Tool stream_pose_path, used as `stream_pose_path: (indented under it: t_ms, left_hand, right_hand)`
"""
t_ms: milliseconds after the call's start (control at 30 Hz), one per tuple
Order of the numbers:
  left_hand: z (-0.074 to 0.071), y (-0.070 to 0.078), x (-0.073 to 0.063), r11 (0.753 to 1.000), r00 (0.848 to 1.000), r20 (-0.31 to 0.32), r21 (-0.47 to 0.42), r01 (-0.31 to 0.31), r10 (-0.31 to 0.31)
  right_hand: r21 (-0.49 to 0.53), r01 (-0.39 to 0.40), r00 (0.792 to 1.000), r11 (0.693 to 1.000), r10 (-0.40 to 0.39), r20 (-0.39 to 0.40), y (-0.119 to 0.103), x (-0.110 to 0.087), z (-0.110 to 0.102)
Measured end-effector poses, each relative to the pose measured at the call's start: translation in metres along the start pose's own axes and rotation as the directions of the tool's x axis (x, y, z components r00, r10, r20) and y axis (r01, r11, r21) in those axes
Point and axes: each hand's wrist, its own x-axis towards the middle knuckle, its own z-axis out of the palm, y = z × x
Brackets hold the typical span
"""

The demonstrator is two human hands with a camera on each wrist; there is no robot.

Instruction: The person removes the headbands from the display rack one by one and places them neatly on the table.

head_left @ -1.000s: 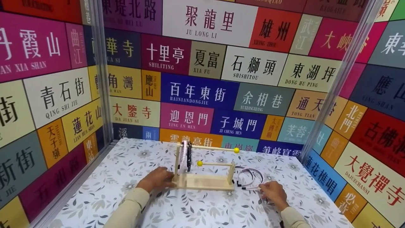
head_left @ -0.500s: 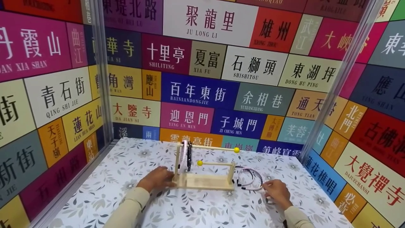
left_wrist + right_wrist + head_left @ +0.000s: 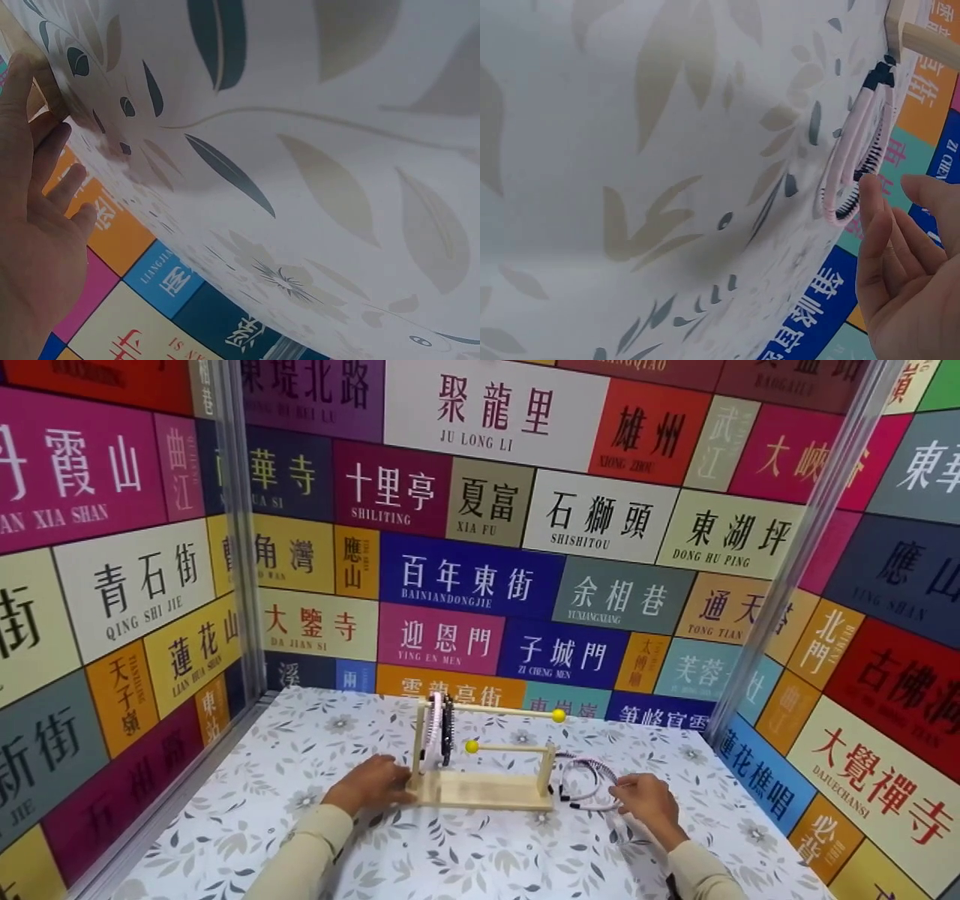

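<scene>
A wooden stand [image 3: 487, 791] has two horizontal rods tipped with yellow balls. My left hand [image 3: 371, 784] holds the stand's left end, with thumb and index finger against the wood in the left wrist view. On the upper rod hang a pink toothed headband [image 3: 433, 727] and a black headband [image 3: 448, 731]. Right of the stand, pink headbands with dark teeth [image 3: 844, 161] lie on the table, overlapping, their exact number unclear. My right hand [image 3: 649, 802] is at their right edge. Its index fingertip is at the band, while the thumb stands apart in the right wrist view.
The table [image 3: 420, 855] wears a white cloth with grey leaves. Behind and beside it rise walls of coloured panels [image 3: 469, 570] with lettering. Metal corner posts [image 3: 776, 577] stand at the back corners. The lower rod's yellow ball [image 3: 472, 746] points left.
My right hand has shifted slightly up and left along the headbands, after a small move to the right before that. The left hand and the stand keep their places.
</scene>
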Motion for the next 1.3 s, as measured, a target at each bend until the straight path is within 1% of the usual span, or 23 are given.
stream_pose_path:
  t_ms: [200,400,600,700,800,867,933,1100,1300]
  left_hand:
    - [0.001,-0.001,0.0,1.0,1.0,-0.001,-0.009,0.001,-0.001]
    - [0.0,0.0,-0.001,1.0,1.0,-0.005,-0.016,-0.003,0.003]
    - [-0.002,0.005,-0.003,1.0,1.0,0.0,0.003,0.027,-0.027]
    - [-0.003,0.007,-0.003,0.999,0.999,0.009,0.002,0.05,-0.05]
    - [-0.004,0.008,-0.002,0.998,0.998,0.016,0.019,0.062,-0.062]
    - [-0.005,0.008,-0.002,0.998,0.998,0.017,0.033,0.062,-0.063]
    - [-0.005,0.008,-0.001,0.997,0.999,0.012,0.05,0.05,-0.051]
    - [-0.006,0.008,-0.002,0.997,1.0,0.004,0.074,0.021,-0.021]
    - [-0.006,0.01,-0.001,0.997,1.0,0.001,0.077,0.026,-0.026]
  right_hand:
    - [0.003,0.042,0.999,0.999,-0.042,-0.003,-0.017,0.002,0.004]
    - [0.025,0.106,0.994,0.994,-0.106,-0.005,-0.041,0.002,0.013]
    - [0.048,0.174,0.985,0.984,-0.174,-0.003,-0.067,0.003,0.023]
    - [0.054,0.179,0.984,0.982,-0.179,0.007,-0.081,0.002,0.027]
    - [0.061,0.182,0.983,0.981,-0.184,0.025,-0.092,0.002,0.031]
    - [0.068,0.193,0.98,0.979,-0.196,0.036,-0.099,0.003,0.033]
    - [0.078,0.197,0.978,0.977,-0.201,0.048,-0.105,0.003,0.036]
    - [0.088,0.257,0.963,0.963,-0.263,0.064,-0.117,0.0,0.043]
    - [0.12,0.304,0.946,0.945,-0.314,0.084,-0.135,-0.002,0.053]
